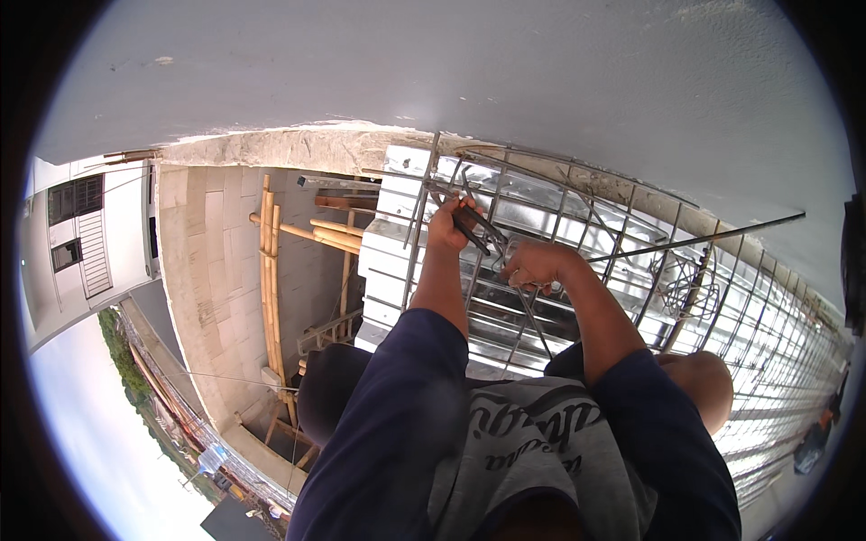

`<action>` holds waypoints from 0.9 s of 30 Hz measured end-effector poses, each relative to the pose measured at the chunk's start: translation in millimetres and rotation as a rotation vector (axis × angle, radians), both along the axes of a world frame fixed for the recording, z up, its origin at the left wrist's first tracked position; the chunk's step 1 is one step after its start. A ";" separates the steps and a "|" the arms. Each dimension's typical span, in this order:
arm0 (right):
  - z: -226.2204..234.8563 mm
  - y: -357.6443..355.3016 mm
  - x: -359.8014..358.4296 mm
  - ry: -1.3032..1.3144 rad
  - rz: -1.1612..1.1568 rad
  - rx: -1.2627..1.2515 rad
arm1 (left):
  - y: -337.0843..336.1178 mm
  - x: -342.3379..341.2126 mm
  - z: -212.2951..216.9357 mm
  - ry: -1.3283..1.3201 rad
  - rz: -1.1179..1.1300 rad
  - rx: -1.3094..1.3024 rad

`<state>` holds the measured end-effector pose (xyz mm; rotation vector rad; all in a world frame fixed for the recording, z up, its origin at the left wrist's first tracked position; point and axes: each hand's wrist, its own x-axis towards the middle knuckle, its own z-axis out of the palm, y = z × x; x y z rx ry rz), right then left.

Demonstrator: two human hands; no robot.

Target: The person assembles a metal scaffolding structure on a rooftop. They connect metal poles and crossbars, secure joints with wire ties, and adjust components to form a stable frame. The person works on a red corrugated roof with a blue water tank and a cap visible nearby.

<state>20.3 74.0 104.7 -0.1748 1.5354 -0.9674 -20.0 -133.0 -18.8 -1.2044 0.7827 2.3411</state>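
— How is the light? 
— Hard daylight from above; the metal decking (pixel 505 307) glares nearly white; the pale wall (pixel 451 63) at the top is evenly bright.
— Shadows? 
— Deep ones under the bamboo poles (pixel 269 270); the dark sleeves (pixel 397 424) lose detail.
— Sharpness? 
— Fair in the middle; the shirt at the lower edge is soft and blurred; straight bars bend toward the rim; a black ring closes the corners.

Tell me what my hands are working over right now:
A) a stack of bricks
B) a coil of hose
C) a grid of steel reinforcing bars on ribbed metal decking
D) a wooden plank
C: the left hand and right hand sit on crossing steel bars above shiny ribbed decking, with a dark tool between them.
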 end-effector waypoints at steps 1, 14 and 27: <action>7.7 -3.2 -1.4 0.007 0.033 -0.073 | 1.4 0.5 0.8 0.008 0.018 -0.010; 120.0 -3.0 4.3 0.020 0.003 -0.296 | 5.3 -5.6 8.4 -0.047 0.121 -0.040; 70.2 -23.9 31.8 -0.094 0.015 -0.175 | 7.5 19.0 -40.8 -0.211 -0.581 -0.980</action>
